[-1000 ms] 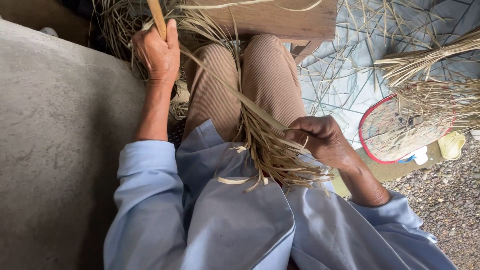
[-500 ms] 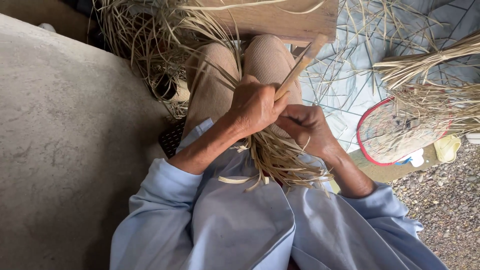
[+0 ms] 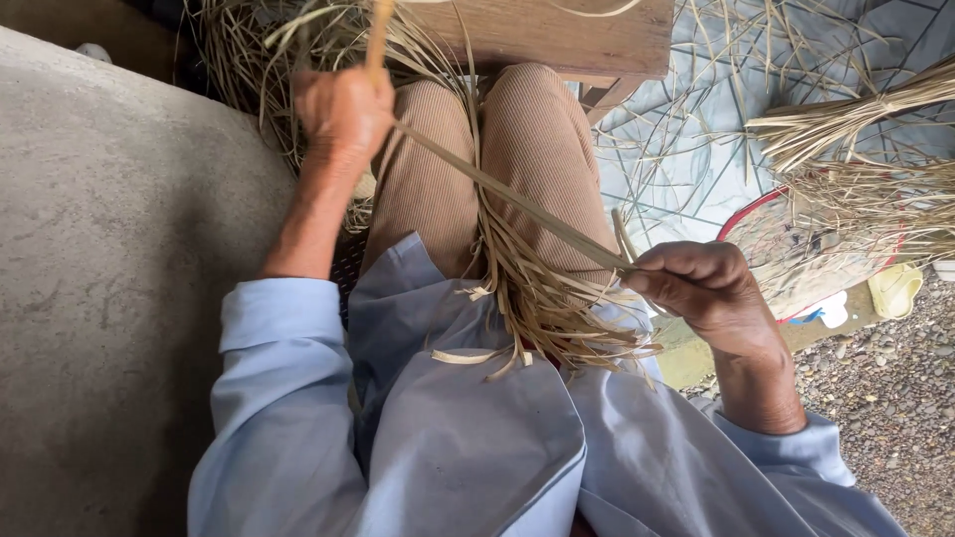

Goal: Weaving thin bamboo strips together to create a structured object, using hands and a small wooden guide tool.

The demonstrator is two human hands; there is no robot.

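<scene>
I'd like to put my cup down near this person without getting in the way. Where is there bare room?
The grey concrete slab beside the left hand is bare. The gravel past the right hand is open too. The lap is crowded with dried strips, and the tiled floor is littered with straw bundles.
</scene>
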